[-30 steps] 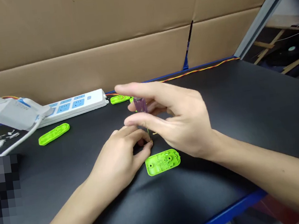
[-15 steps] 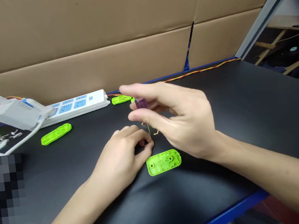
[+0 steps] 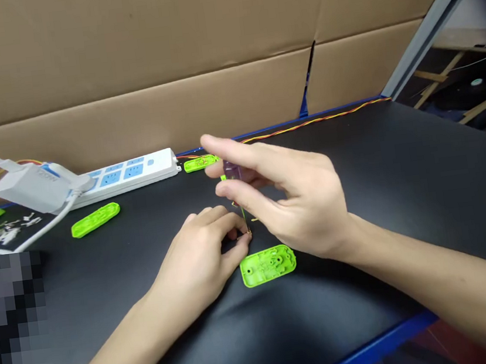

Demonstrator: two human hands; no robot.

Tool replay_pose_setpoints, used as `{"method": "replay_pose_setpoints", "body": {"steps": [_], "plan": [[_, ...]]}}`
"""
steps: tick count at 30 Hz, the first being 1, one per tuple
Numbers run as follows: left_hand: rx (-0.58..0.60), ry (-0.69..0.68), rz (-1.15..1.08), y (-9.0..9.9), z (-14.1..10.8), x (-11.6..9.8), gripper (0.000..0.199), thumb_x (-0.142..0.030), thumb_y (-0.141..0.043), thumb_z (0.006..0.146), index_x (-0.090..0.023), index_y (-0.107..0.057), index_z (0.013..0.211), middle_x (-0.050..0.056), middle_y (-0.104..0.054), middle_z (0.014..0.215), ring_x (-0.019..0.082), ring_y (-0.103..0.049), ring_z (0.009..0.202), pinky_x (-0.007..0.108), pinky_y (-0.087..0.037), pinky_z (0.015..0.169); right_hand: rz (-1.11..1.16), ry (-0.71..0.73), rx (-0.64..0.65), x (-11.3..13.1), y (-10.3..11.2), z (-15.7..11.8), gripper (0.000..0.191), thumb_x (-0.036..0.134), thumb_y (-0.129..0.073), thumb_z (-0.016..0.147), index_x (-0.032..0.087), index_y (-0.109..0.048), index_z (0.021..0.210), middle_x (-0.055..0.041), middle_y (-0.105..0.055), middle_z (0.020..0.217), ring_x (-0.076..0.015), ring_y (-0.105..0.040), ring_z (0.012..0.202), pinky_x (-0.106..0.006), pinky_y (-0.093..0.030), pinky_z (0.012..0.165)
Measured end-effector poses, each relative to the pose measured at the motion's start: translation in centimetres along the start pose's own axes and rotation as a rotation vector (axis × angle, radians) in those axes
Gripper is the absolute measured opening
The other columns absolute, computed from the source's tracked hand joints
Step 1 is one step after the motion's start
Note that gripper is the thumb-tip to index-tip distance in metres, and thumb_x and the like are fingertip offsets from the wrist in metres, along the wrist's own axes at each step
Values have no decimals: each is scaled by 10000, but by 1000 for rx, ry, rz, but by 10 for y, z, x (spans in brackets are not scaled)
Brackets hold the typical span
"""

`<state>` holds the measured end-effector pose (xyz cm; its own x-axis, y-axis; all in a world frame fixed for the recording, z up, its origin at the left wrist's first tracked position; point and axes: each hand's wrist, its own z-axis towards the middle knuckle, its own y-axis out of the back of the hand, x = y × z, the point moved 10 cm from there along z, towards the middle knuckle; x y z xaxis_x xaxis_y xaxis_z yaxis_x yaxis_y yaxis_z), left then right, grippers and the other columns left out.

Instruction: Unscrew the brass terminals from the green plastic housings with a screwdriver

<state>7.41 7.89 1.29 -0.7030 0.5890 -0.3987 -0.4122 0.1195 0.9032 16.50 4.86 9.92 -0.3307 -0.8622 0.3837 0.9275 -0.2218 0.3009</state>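
My right hand (image 3: 298, 199) holds a screwdriver (image 3: 232, 170) upright by its purple handle, between thumb and fingers. Its thin shaft runs down to a small brass-coloured part (image 3: 250, 233) at the fingertips of my left hand (image 3: 205, 251). Thumb and index finger of that hand pinch the part against the black table; its exact shape is too small to tell. Just in front lies a bright green plastic shell (image 3: 268, 265), its hollow inside facing up. Another small brass piece (image 3: 255, 220) shows behind the screwdriver, partly covered by my right hand.
A white power strip (image 3: 136, 174) with a plugged-in white adapter (image 3: 33, 187) stands at the back left. Green shells lie in front of it (image 3: 96, 219) and beside its end (image 3: 200, 163). Small white scraps (image 3: 10, 230) lie far left. A cardboard wall (image 3: 142, 52) closes the back.
The view has shifted slightly, so everything sits a little lower and further right. My right hand's fingers have turned slightly on the screwdriver handle. The left hand keeps its pinch.
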Motion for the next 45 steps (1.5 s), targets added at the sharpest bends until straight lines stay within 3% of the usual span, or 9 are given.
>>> {"method": "replay_pose_setpoints", "body": {"steps": [7,11,15,19,22,26,30,39,45], "plan": [[20,16,-35,-3,-1,3,155,-263,-550,891,-212,-694,920,17,-715,942,198,-639,866,345,-465,810,-71,40,-11,4,4,4,205,283,-679,856,124,-716,980,-44,-663,802,-110,-591,704,-243,-573,725],[-7,-4,-3,1,-2,0,166,-281,-549,895,-194,-687,864,38,-710,917,208,-636,816,349,-465,751,-132,35,38,7,-1,3,337,170,-418,976,41,-607,1223,-105,-726,1023,-100,-674,881,-231,-566,881],[-7,-7,7,3,-1,-1,157,-275,-557,886,-191,-683,846,43,-710,921,215,-641,823,350,-461,735,-141,65,6,12,1,2,307,105,-480,941,63,-602,1220,-73,-749,1081,-87,-708,910,-212,-566,918],[4,-1,-18,1,0,-1,130,-249,-560,878,-210,-684,867,14,-712,942,199,-646,855,346,-461,789,-76,24,-31,7,6,4,236,196,-688,845,66,-701,1041,-56,-735,883,-104,-647,733,-242,-589,738],[12,9,-33,-1,-1,1,126,-244,-556,880,-213,-676,859,1,-707,888,187,-642,821,331,-463,773,-139,14,-46,6,9,6,173,277,-689,851,143,-732,951,-27,-690,800,-96,-576,668,-240,-560,677],[-10,-4,5,1,-2,-1,155,-271,-543,889,-195,-660,821,22,-692,831,196,-632,760,327,-458,705,-164,15,31,9,-1,4,322,163,-426,963,76,-638,1189,-90,-723,984,-103,-667,887,-240,-573,872],[-18,-18,22,2,-1,-3,156,-273,-550,884,-191,-652,798,33,-698,840,197,-634,775,324,-459,703,-147,33,23,12,-1,1,340,79,-458,928,53,-593,1239,-87,-733,1130,-85,-706,935,-189,-583,882],[25,23,-40,-3,-1,2,155,-262,-541,892,-205,-684,909,33,-718,946,197,-643,860,336,-487,775,-165,-21,-12,4,6,3,152,311,-655,876,215,-719,975,-4,-667,808,-99,-621,710,-236,-580,742],[-3,2,1,1,-1,-1,156,-270,-552,886,-193,-670,818,38,-704,877,196,-631,785,330,-476,721,-174,35,50,11,0,0,365,109,-432,943,17,-575,1266,-127,-722,1136,-129,-704,998,-240,-548,975]]}}
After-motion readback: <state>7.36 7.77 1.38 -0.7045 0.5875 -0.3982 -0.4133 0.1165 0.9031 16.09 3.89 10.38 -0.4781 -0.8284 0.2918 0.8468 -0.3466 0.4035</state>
